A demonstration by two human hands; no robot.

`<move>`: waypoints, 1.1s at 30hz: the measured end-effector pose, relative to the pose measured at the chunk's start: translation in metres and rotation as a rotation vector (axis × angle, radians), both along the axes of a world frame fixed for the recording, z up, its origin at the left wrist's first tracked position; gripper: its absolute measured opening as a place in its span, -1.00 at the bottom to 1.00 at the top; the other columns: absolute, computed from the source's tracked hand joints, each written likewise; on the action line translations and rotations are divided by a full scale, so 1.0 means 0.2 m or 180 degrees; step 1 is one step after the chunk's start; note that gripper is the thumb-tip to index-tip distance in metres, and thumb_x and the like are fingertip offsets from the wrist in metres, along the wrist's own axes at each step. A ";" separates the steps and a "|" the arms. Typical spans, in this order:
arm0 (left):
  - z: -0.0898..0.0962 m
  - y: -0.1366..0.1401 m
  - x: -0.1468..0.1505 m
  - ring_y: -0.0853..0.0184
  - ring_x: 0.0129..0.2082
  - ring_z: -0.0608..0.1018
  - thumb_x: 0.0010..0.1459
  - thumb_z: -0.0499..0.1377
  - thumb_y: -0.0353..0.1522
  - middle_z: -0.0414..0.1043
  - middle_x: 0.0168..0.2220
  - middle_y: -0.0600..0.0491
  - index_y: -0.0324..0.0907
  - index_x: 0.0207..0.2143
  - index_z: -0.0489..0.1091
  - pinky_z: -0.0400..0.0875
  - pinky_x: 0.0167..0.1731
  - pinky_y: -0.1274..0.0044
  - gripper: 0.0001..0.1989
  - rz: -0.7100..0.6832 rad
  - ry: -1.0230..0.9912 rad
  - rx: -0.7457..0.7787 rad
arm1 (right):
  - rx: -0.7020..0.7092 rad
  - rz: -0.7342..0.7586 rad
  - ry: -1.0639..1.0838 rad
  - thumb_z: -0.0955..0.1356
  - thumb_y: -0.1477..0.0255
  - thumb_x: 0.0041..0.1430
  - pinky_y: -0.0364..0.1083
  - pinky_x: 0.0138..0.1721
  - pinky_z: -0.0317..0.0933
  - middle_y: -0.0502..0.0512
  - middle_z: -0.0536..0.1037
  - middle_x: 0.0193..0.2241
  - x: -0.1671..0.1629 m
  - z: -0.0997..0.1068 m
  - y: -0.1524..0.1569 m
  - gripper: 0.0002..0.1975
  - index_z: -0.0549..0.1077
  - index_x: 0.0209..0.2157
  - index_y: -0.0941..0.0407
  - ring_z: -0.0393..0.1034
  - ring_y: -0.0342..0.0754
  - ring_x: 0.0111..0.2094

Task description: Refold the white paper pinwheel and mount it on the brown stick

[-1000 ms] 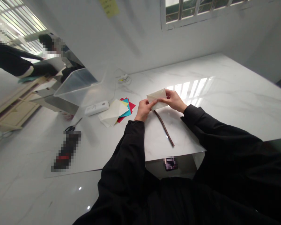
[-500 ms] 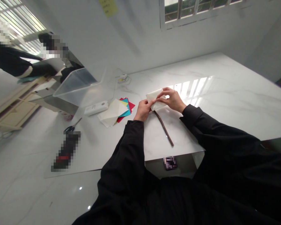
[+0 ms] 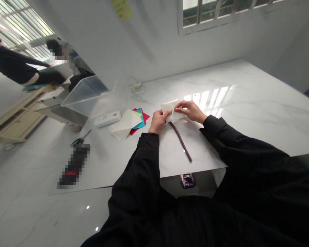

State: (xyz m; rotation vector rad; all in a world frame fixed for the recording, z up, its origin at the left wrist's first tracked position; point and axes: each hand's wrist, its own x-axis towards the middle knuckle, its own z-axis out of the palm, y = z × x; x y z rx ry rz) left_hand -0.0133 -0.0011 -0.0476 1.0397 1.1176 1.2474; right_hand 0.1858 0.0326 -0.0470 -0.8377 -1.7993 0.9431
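Note:
Between my two hands is a cream sheet of paper (image 3: 169, 106), held just above the white marbled table (image 3: 247, 113). My left hand (image 3: 158, 120) grips its left side, thumb on top. The fingertips of my right hand (image 3: 192, 110) pinch the paper near its middle, close to the left thumb. A thin brown stick (image 3: 181, 141) lies on the table below the paper; its upper end reaches the paper's lower edge. To the left of my left hand, a fanned pile of coloured paper sheets (image 3: 127, 124) shows cream, yellow, blue and red.
Left of the pile lies a white oblong device (image 3: 107, 119), with a clear plastic bin (image 3: 86, 94) behind it. Scissors (image 3: 79, 140) and a blurred dark object (image 3: 73, 166) are near the left front. A small white cabled item (image 3: 137, 85) sits by the wall. Two people (image 3: 12, 65) are at far left.
My right fingertips have shifted slightly down on the paper, nearer the left thumb. The whole view has moved a little; the stick and the sheet pile stay in place.

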 end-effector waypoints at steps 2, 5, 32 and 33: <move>0.01 -0.01 0.00 0.33 -0.39 0.57 -0.20 0.58 -0.11 0.64 -0.34 -0.05 -0.34 -0.23 0.61 0.48 -0.30 0.50 -0.43 -0.0009 -0.0022 -0.0002 | -0.0254 0.0100 0.0106 0.49 -0.01 0.17 0.02 -0.16 0.31 0.15 0.64 -0.32 0.00 0.00 0.00 -0.55 0.65 -0.30 0.14 0.43 0.01 -0.28; 0.01 -0.01 0.00 0.33 -0.39 0.58 -0.20 0.58 -0.13 0.64 -0.34 -0.05 -0.34 -0.24 0.61 0.49 -0.28 0.49 -0.44 -0.0011 -0.0059 0.0003 | -0.0419 0.0147 0.0193 0.50 -0.01 0.12 -0.01 -0.21 0.29 0.14 0.64 -0.34 -0.01 0.00 -0.01 -0.53 0.64 -0.30 0.15 0.42 -0.01 -0.30; -0.02 0.01 0.00 0.30 -0.35 0.61 -0.17 0.57 -0.13 0.63 -0.35 -0.04 -0.31 -0.24 0.63 0.51 -0.24 0.47 -0.47 0.0007 0.0060 0.0050 | -0.0140 -0.0204 -0.0057 0.48 0.06 0.20 -0.07 -0.35 0.21 0.07 0.58 -0.42 -0.01 -0.02 -0.01 -0.62 0.66 -0.29 0.13 0.28 -0.10 -0.44; -0.02 0.01 0.00 0.30 -0.36 0.60 -0.17 0.57 -0.12 0.63 -0.35 -0.04 -0.31 -0.24 0.63 0.51 -0.24 0.47 -0.47 0.0007 0.0061 0.0058 | -0.0120 -0.0230 -0.0103 0.47 0.07 0.20 -0.07 -0.37 0.18 0.06 0.57 -0.44 -0.01 -0.02 -0.01 -0.62 0.66 -0.28 0.12 0.25 -0.11 -0.46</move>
